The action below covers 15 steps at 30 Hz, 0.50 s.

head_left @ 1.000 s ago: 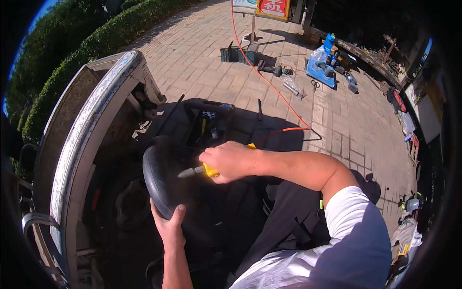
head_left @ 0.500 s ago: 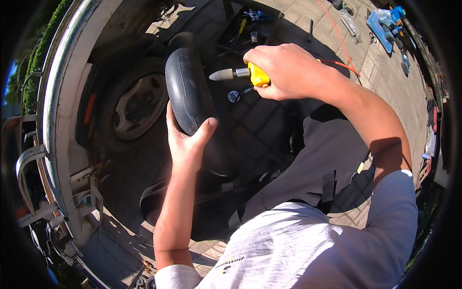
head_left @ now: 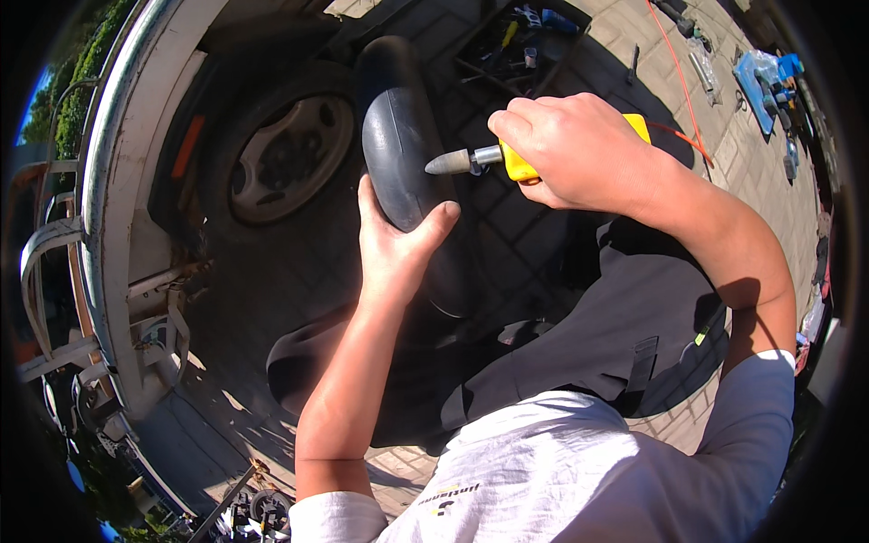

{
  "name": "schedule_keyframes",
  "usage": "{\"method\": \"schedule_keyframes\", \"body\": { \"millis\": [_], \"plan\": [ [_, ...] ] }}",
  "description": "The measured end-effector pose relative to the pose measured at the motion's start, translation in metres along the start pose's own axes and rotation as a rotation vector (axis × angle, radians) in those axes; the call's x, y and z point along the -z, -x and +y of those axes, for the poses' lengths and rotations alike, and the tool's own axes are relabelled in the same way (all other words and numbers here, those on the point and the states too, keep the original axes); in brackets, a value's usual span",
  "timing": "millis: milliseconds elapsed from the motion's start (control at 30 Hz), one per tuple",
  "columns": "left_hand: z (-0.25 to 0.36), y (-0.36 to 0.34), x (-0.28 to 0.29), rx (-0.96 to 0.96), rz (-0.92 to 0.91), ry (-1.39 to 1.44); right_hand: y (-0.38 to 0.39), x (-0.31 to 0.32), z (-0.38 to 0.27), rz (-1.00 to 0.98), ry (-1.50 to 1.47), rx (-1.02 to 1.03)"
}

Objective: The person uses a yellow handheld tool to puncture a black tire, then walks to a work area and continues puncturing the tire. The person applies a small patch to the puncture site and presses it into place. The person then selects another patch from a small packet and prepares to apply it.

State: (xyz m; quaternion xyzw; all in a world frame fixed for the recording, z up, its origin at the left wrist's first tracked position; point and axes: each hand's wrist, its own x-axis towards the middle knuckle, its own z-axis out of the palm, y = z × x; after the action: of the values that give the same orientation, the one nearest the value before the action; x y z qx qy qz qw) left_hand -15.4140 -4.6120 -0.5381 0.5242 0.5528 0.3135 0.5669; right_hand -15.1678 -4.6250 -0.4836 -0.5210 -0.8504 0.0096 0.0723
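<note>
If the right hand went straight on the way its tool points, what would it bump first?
Probably the black rubber tube: the grey tip of the yellow tool points at it, though I can't tell whether they touch.

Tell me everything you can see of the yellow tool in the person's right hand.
The yellow handheld grinder has a bright, plastic-looking body, partly hidden by the right hand gripping it. From its front a shiny metal shank runs to a grey, bullet-shaped tip. It points left in the view, the tip end slightly lower in the picture, overlapping the right side of the black inner tube; contact cannot be told. A thin orange hose appears to trail from its rear.
</note>
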Motion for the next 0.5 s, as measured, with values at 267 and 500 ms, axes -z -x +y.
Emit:
{"method": "schedule_keyframes", "body": {
  "millis": [267,500],
  "plan": [
    [0.0002,-0.0022,0.0002,-0.008,-0.039,-0.002,-0.0084,-0.0017,-0.0017,0.012,0.008,0.103],
    [0.0028,-0.0003,-0.0037,0.030,-0.052,-0.042,-0.0061,-0.0021,-0.0006,-0.123,-0.002,0.051]
  ]
}}
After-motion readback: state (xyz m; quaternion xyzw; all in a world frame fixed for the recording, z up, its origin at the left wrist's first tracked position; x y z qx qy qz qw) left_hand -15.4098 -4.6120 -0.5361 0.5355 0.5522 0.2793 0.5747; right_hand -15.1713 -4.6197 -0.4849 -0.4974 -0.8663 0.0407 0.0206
